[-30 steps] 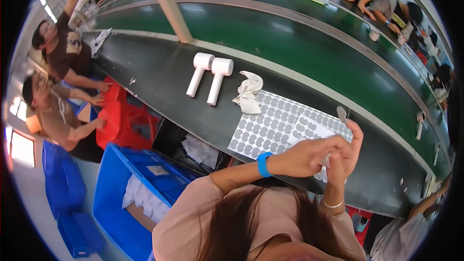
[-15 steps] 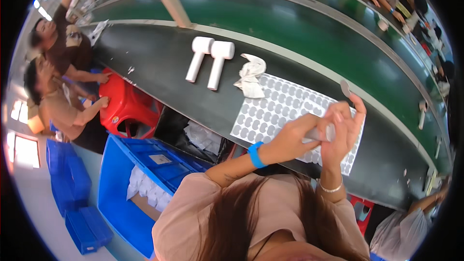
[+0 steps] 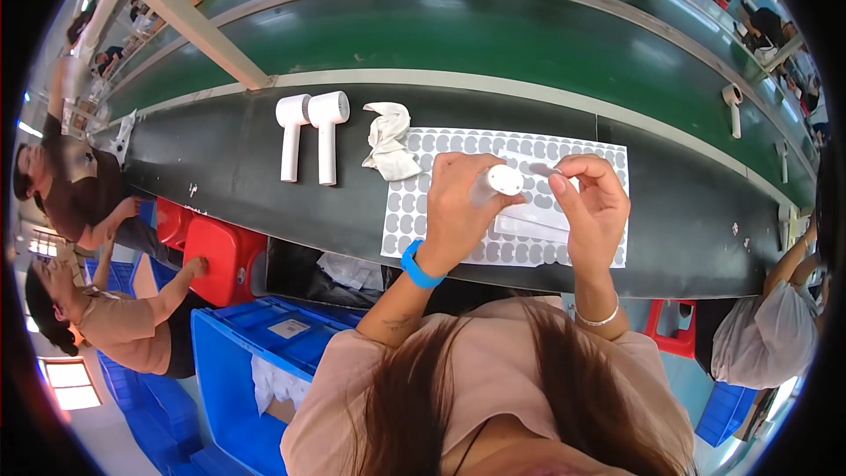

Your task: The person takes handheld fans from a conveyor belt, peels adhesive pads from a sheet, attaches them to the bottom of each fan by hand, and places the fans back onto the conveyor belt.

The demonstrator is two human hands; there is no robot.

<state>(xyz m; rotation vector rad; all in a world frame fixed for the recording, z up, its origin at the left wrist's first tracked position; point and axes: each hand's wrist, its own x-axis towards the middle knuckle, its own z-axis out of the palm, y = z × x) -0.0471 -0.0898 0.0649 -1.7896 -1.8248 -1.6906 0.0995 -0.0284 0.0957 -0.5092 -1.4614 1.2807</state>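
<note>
The white handheld device (image 3: 502,182) was held above the grey sticker sheet (image 3: 458,145), its round head facing the camera, gripped in the left hand (image 3: 458,203), whose fingers were closed around the body. The right hand (image 3: 592,203) stood just beside the device, on its right, thumb and forefinger pinched on a small grey sticker (image 3: 539,170) near the round head. The sticker sheet lay flat on the dark workbench (image 3: 220,167), directly beneath both hands. A crumpled white cloth (image 3: 388,139) touched the sheet's left edge. Two more white devices (image 3: 310,132) lay side by side left of the cloth. A green conveyor belt (image 3: 493,31) ran beyond the bench.
</note>
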